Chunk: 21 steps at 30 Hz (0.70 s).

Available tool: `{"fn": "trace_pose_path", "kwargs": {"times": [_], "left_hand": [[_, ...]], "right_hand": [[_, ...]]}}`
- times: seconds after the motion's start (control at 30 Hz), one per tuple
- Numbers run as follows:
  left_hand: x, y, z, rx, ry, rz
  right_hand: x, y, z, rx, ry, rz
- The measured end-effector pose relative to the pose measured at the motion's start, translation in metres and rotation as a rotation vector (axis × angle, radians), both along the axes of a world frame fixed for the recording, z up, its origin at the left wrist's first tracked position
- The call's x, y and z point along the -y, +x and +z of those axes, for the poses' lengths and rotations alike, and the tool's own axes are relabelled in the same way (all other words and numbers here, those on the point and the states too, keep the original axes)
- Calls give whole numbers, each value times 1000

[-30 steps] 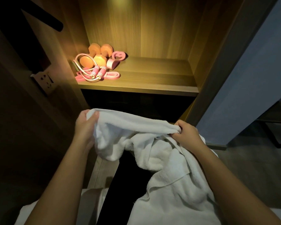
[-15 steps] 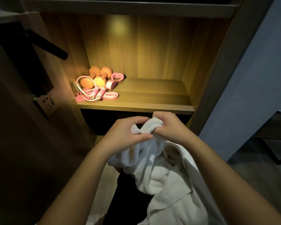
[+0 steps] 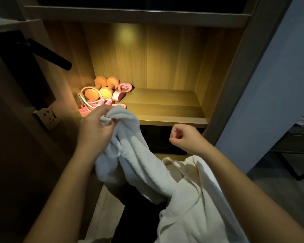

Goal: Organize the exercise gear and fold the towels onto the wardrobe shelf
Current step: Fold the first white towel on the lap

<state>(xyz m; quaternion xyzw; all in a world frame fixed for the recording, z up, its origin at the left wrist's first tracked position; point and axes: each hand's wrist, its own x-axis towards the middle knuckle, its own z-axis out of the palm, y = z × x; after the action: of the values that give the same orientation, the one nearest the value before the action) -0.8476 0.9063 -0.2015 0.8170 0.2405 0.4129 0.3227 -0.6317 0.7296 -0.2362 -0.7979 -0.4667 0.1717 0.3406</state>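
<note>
Right hand [image 3: 184, 139] has come off the towel [image 3: 144, 171] since half a second ago, when both hands pinched one bunched corner together. It now sits to the right, well apart from the cloth, fingers curled into a loose fist, holding nothing.

Nearest: white cloth heaped at lower right, under the right forearm. Cannot tell if it is the same towel or a second one. From there the towel runs up and left to the left hand [image 3: 95, 130], whose fingers and thumb grip the gathered corner; a fold hangs below the wrist. Towel is held in front of the shelf [image 3: 165, 111], not yet laid on it.

Shelf: wood, warmly lit. Gear sits at its far left: two orange dumbbells [image 3: 102, 88], a pink jump rope [image 3: 104, 102] looped in front of them, a pink heart-shaped piece [image 3: 124, 87] just to their right.

Left of the wardrobe: a wall socket [image 3: 48, 116], a black handle [image 3: 51, 56] above it.
</note>
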Motion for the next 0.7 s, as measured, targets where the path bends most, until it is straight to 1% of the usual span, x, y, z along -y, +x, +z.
{"fn": "trace_pose_path", "kwargs": {"times": [0.07, 0.1, 0.23, 0.3, 0.37, 0.43, 0.6, 0.7], "left_hand": [[6, 4, 5, -7, 23, -74], [7, 6, 5, -17, 35, -96], [8, 5, 1, -76, 84, -168], [7, 2, 0, -77, 96, -174], [4, -2, 0, -90, 102, -147], [1, -4, -1, -106, 105, -120], [-3, -2, -5, -106, 135, -64], [-6, 0, -6, -98, 128, 14]], "right_hand": [[-16, -14, -7, -25, 7, 61], [-25, -20, -9, -53, 42, 82], [-50, -42, 2, -235, 229, 199], [-55, -47, 8, -322, 265, 285], [-56, -47, 12, -386, 229, 358], [-54, -46, 11, -404, 153, 420], [-48, -41, 6, -390, 120, 352], [-41, -38, 0, -328, -44, 419]]}}
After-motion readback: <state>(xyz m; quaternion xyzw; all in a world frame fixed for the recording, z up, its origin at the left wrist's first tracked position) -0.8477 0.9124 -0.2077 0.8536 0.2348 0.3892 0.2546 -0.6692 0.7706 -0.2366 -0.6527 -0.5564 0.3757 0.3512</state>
